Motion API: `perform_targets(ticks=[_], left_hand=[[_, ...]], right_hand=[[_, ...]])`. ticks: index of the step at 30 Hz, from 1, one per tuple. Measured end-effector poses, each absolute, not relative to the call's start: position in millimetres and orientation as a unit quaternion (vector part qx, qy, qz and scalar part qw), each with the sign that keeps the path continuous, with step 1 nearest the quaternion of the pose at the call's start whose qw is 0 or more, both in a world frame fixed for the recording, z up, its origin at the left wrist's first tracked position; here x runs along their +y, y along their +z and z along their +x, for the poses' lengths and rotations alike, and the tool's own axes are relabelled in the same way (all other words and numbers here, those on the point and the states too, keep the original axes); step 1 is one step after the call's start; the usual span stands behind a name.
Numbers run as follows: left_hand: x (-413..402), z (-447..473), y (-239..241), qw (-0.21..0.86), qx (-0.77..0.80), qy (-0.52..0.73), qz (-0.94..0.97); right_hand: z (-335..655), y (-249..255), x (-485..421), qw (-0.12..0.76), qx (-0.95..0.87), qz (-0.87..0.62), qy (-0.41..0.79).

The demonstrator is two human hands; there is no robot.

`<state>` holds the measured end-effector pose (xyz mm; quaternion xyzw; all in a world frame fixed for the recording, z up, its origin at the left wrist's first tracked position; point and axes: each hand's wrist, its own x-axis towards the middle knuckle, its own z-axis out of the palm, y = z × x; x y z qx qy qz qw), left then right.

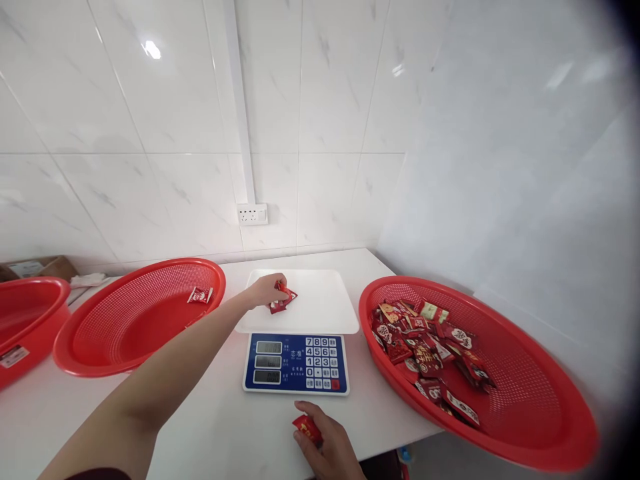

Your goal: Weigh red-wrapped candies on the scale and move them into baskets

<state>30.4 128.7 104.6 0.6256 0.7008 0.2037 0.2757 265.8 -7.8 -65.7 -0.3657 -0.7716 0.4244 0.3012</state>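
Over the white pan (320, 300) of a digital scale, my left hand (267, 289) is closed on small red snack packets (281, 305), which touch or hang just above the pan; how many I cannot tell. The scale's blue keypad panel (295, 363) faces me, its displays too faint to read. Nearer to me, in front of the scale, my right hand (327, 440) holds a red snack packet (307, 428) between thumb and fingers. A red basket (530, 400) on the right contains many mixed snack packets (425, 353), mostly red.
Left of the scale stands another red basket (145, 320) with a red-and-white packet (200, 295) inside. Farther left are a third red basket (30, 327) and a cardboard box (40, 267). A tiled wall with a socket (253, 214) bounds the white table (220, 413).
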Motion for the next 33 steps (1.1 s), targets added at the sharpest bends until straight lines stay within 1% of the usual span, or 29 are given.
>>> perform_targets(ticks=[6,12,18,23,28,31,33], left_hand=[[132.7,39.9,103.2,0.289,0.717,0.125,0.622],[135.2,46.4,99.5,0.238,0.723,0.088,0.643],[135.6,49.6,93.0,0.174,0.72,0.081,0.667],[134.9,48.3,95.3,0.188,0.713,0.074,0.671],[130.9,49.8,95.3,0.213,0.716,0.096,0.658],[125.5,40.6,106.4,0.203,0.728,0.126,0.643],[116.6,25.1,121.4,0.172,0.744,0.15,0.628]], right_hand=[[263.7,-64.8,-10.1,0.309,-0.77,-0.371,0.417],[263.3,-63.7,-10.5,0.31,-0.771,-0.376,0.41],[263.9,-63.4,-11.1,0.313,-0.775,-0.371,0.405],[264.0,-63.7,-11.5,0.319,-0.775,-0.368,0.402],[264.8,-57.4,-11.2,0.313,-0.78,-0.363,0.402],[265.7,-50.5,-11.3,0.299,-0.785,-0.36,0.406],[266.4,-46.5,-11.6,0.292,-0.787,-0.36,0.408]])
